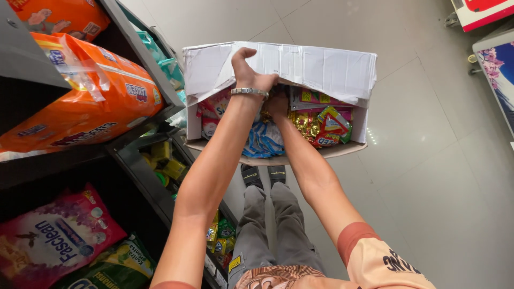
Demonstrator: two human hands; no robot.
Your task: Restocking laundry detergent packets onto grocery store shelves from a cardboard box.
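Your left hand [250, 75] pinches the bent flap of a white cardboard box [326, 67] on the floor; it looks light and floppy. Open tile floor [428, 176] lies right, shelves [144, 128] crowd left. Your right hand [277, 103] digs among soft, slippery snack packets [321, 126]; its grip is hidden.

The floor [428, 160] is made of large pale grey tiles with thin joints, and it shines a little where light falls on it. On the left stands a dark metal shelf unit [144, 59] with slanted shelves. Big orange packs [91, 101] lie on the upper shelf, a pink bag [53, 235] on the lower one. At the far right is a cabinet [498, 69] with a coloured picture.
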